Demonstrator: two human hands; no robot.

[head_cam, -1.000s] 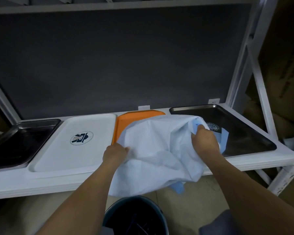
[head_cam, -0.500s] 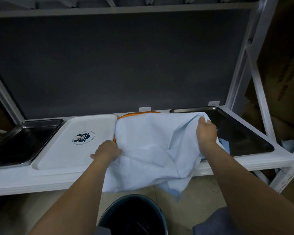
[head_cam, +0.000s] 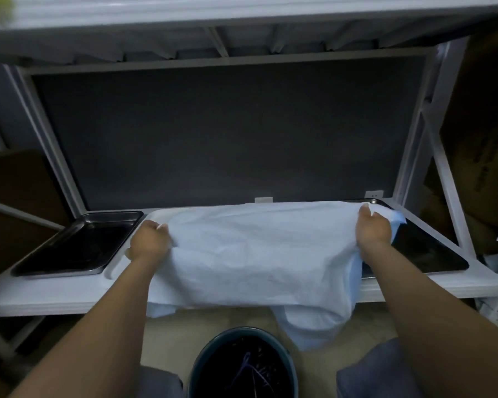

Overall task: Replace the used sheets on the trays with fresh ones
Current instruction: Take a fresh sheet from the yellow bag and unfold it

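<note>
**Pale sheet (head_cam: 256, 254) being held over the shelf (head_cam: 41, 297)**

The left hand (head_cam: 148, 242) is clutching the sheet's left edge; the right hand (head_cam: 373, 228) is pinching its far right corner. The sheet is covering most of the white tray (head_cam: 117, 267), its front part hanging off the shelf beside a dark bin (head_cam: 242, 366).

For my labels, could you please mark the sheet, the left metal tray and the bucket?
sheet (head_cam: 256, 254): head view, its middle.
left metal tray (head_cam: 75, 245): head view, bare floor.
bucket (head_cam: 242, 332): head view, far rim.
</note>
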